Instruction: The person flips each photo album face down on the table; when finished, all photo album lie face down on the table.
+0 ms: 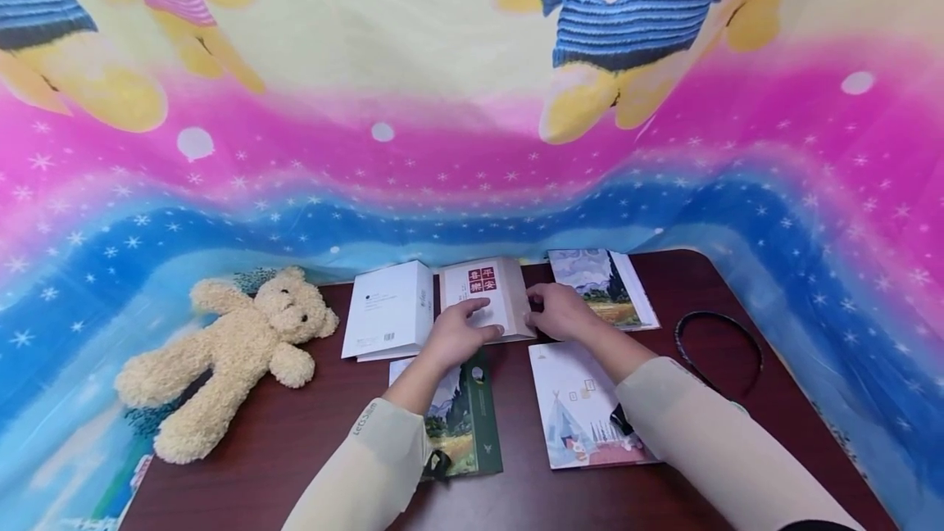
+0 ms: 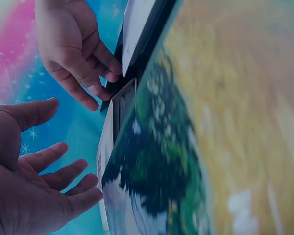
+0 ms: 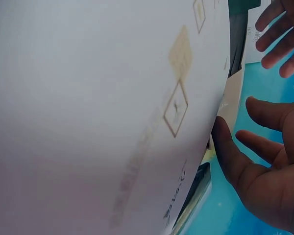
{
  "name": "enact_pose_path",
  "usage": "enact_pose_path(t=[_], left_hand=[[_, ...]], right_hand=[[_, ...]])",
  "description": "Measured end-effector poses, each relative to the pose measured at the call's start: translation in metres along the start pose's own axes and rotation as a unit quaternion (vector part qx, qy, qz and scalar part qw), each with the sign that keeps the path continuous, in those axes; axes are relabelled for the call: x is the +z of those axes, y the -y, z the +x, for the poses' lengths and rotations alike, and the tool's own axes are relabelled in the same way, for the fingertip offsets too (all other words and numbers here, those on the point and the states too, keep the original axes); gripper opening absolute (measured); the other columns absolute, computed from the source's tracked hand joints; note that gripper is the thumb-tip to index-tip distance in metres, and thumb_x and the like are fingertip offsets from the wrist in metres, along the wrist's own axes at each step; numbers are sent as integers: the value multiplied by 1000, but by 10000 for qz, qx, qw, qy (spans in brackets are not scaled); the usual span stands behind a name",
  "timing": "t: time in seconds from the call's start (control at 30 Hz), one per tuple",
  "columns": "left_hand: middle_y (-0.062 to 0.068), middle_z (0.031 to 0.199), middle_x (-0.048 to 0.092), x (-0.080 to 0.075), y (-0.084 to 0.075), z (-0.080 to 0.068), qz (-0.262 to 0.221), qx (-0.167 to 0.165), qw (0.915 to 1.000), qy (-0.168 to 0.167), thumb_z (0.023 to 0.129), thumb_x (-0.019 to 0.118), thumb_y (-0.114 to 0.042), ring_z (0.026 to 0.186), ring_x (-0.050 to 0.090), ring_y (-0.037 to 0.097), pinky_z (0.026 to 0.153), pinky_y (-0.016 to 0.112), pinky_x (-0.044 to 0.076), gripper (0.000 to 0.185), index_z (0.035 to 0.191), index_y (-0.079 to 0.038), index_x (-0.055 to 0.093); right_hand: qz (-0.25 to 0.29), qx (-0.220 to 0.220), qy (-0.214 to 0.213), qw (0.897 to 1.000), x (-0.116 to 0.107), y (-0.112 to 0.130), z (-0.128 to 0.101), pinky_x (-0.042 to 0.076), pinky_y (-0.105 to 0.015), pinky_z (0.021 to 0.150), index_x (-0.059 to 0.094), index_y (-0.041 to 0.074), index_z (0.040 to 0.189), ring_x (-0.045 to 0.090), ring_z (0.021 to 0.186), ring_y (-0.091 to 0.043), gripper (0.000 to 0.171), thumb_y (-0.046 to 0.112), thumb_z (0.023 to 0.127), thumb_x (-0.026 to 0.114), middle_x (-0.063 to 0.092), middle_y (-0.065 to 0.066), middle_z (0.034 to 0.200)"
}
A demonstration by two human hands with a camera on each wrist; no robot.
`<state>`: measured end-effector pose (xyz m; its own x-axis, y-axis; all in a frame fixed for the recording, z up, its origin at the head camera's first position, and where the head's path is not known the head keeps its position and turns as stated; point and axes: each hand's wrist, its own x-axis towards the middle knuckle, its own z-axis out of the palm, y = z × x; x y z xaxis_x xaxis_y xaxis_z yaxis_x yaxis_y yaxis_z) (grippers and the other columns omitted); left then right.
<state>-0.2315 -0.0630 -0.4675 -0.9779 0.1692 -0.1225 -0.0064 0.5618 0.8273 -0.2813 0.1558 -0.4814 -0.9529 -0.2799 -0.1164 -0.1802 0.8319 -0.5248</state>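
Note:
A beige book (image 1: 510, 270) with red Chinese characters lies at the back middle of the table. My left hand (image 1: 463, 334) is over its lower left part, thumb and fingers spread; in the left wrist view this left hand (image 2: 34, 171) has nothing between its fingers. At the book's right edge is my right hand (image 1: 564, 311), fingers loosely bent. The left wrist view shows the right hand (image 2: 73, 54) with fingertips close to a book edge; whether they touch is unclear. In the right wrist view, the right hand (image 3: 264, 171) has its thumb apart from its fingers.
A white book (image 1: 387, 310) lies left of the beige one, a painted-landscape book (image 1: 590, 285) right. Nearer lie a green-spined landscape book (image 1: 483, 424) and a white tent-picture book (image 1: 564, 392), both under my forearms. A teddy bear (image 1: 236, 342) lies left, a black hoop (image 1: 678, 334) right.

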Motion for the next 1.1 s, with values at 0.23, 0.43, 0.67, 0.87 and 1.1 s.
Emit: enact_pose_path(t=[0.23, 0.43, 0.67, 0.87, 1.1], left_hand=[[12, 147, 59, 10, -8, 1, -133, 92, 9999, -12, 89, 79, -31, 139, 50, 34, 112, 54, 43, 59, 142, -11, 64], [12, 147, 59, 20, -12, 4, -243, 227, 9994, -2, 91, 77, -29, 139, 51, 34, 112, 55, 43, 56, 142, -9, 64], [10, 146, 60, 29, -16, 5, -293, 322, 9991, 0, 91, 77, -28, 138, 52, 30, 112, 51, 44, 53, 141, -14, 65], [13, 144, 61, 37, -21, 8, -454, 395, 9982, 17, 89, 79, -27, 137, 54, 30, 111, 48, 46, 55, 140, -13, 65], [9, 147, 59, 51, -27, 7, -741, 264, 9967, 207, 92, 78, -31, 136, 55, 31, 108, 49, 49, 57, 145, -17, 62]], right_hand=[[114, 56, -94, 9999, -6, -2, -8, 50, -54, 101, 63, 0, 138, 63, 121, -38, 46, 21, 97, 72, 67, -20, 129], [143, 47, -183, 9997, -10, -7, -13, 51, -55, 100, 62, 1, 139, 62, 122, -39, 48, 21, 96, 72, 67, -20, 131], [235, -24, -302, 9993, -18, -14, -21, 52, -55, 98, 61, 2, 141, 64, 119, -39, 50, 21, 96, 72, 67, -21, 131], [339, -39, -431, 9985, -25, -21, -29, 54, -54, 94, 61, 2, 141, 66, 115, -38, 50, 21, 97, 72, 68, -21, 129], [359, 151, -499, 9980, -33, -33, -39, 57, -52, 88, 61, 0, 141, 69, 108, -34, 49, 20, 97, 70, 68, -22, 128]])
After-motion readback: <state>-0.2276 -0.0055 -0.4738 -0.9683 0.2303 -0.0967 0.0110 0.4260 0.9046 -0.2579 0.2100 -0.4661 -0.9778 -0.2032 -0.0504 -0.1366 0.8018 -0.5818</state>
